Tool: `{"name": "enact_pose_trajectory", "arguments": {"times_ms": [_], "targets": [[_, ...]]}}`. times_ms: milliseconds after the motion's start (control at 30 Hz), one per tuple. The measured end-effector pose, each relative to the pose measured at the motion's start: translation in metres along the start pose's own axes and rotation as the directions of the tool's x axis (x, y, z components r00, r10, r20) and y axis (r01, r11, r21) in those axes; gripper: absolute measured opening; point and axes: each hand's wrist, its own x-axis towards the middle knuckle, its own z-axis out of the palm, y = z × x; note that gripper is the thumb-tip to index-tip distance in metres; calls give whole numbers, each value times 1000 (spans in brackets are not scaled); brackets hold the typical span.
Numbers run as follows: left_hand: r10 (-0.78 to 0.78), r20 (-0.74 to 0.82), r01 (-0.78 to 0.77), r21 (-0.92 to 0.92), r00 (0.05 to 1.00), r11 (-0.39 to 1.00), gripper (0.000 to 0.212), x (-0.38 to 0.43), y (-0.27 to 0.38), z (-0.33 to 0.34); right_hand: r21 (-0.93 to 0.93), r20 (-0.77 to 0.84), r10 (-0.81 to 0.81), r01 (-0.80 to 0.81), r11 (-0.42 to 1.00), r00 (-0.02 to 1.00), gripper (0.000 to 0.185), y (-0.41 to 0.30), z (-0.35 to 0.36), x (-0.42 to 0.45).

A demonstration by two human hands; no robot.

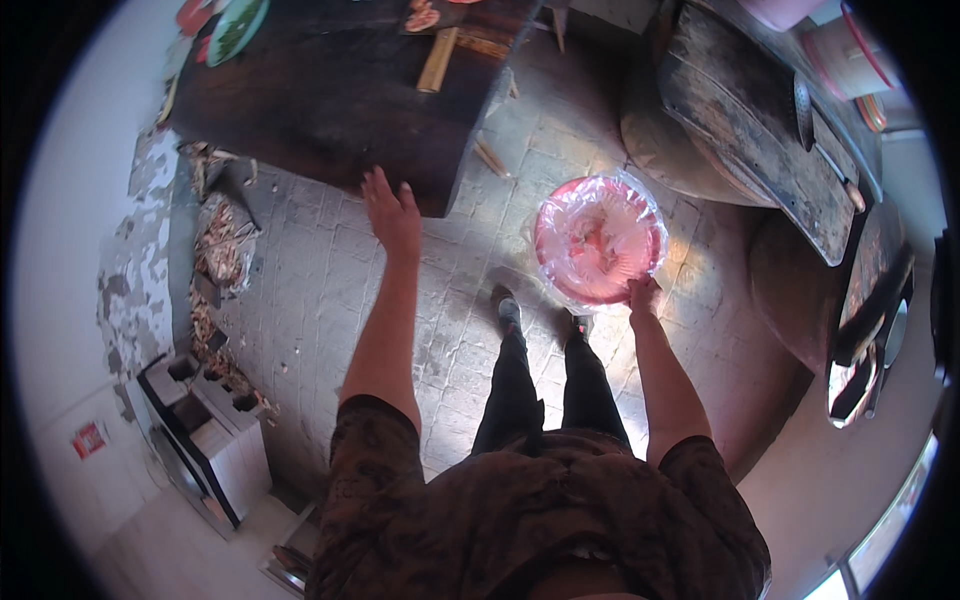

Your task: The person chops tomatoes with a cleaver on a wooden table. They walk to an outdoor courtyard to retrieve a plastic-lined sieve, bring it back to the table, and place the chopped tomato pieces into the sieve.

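A pink round basin [600,240] lined with clear plastic film hangs over the floor at my right side. Its near right rim is gripped by my right hand [643,295]. Inside, a pinkish-red patch shows through the film, too unclear to name. My left hand [392,214] is empty, its thumb apart from the fingers, at the near edge of a dark wooden table [315,112]. Whether the fingertips touch that table cannot be told. On the tabletop lie a wooden handle or strip [439,60] and, farther back, some reddish food pieces [422,16].
A green bowl [236,30] with leafy contents stands at the table's far left. To the right is a worn board [750,112] bearing a skimmer [804,112]. Dry plant scraps [225,240] line the left wall, near a block-like white unit [217,420]. Stone paving [322,300] covers the floor.
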Motion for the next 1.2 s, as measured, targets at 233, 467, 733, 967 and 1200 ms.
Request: {"name": "enact_pose_trajectory", "arguments": {"times_ms": [233,467,733,967,1200], "targets": [[87,108,-99,116,990,988,55,115,-25,47,71,-69,90,-85,994,994,20,12,49,40],[112,67,-120,130,991,984,50,121,-38,48,-84,-87,37,-45,995,996,23,29,124,113],[133,148,-135,2,980,991,46,132,-24,51,-2,-146,13,-14,1000,989,25,40,162,189],[49,150,-41,-56,987,998,47,131,-21,42,104,39,246,-249,963,969,39,62,175,224],[160,105,-155,-52,982,987,44,132,-35,57,-275,-188,-31,-23,961,982,71,100,134,222]]}}
